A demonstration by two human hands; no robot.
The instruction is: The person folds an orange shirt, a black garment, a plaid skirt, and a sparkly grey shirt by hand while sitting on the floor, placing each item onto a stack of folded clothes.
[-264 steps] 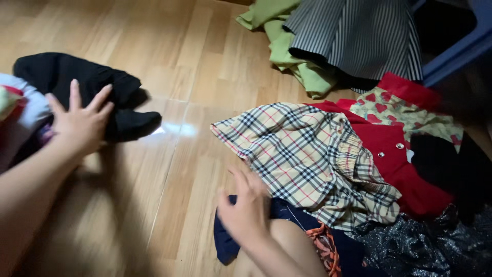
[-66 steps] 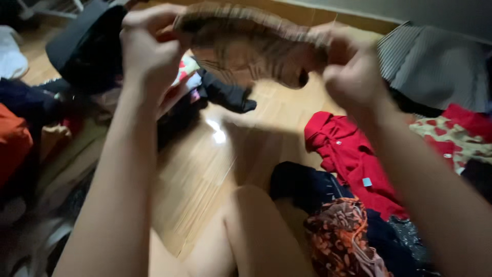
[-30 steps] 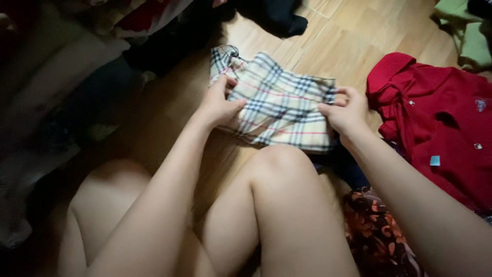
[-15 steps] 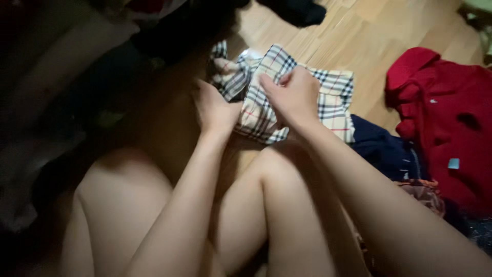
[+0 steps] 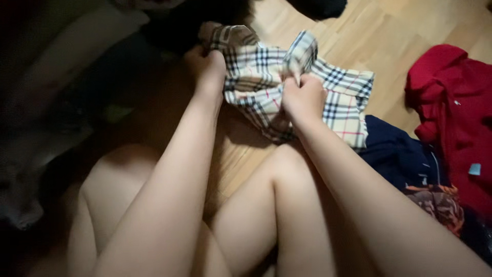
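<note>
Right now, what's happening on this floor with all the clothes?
A person sits on the wooden floor with knees up, gripping a beige plaid garment in both fists. The left hand clutches its left edge and the right hand bunches its middle, so the cloth is crumpled between them. A red garment lies to the right, with a navy garment beside the right arm.

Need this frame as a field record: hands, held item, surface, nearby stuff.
left hand: gripping the left edge of the plaid garment
right hand: pinching a raised fold near the garment's middle
garment state: bunched, partly lying on the wooden floor
right of it: red garment; navy garment partly under the plaid one
top edge: dark clothing
</note>
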